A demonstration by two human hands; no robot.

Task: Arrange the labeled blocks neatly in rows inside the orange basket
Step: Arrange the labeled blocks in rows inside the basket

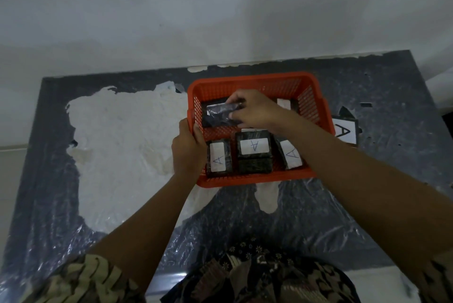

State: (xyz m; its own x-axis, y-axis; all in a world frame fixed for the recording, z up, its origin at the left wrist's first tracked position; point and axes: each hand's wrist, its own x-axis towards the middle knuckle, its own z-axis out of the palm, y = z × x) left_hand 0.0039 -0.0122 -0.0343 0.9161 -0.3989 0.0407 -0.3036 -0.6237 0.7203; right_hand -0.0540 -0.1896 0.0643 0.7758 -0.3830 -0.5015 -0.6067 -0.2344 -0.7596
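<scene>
An orange basket (247, 83) stands on the table. My left hand (187, 148) grips its left rim. My right hand (255, 109) reaches inside and holds a dark wrapped block (219, 112) at the back left of the basket. Along the front wall stand three dark blocks with white labels marked A: a left one (218, 159), a middle one (253, 150), and a right one (290, 154), tilted and partly hidden by my forearm. Another block (284, 103) shows at the back right. One labeled block (345, 132) lies on the table outside the basket's right side.
The dark table (367, 180) is covered with crinkled clear plastic and has a large white patch (127, 145) on its left half. A pale wall rises just behind the table. Small dark scraps (365, 104) lie right of the basket.
</scene>
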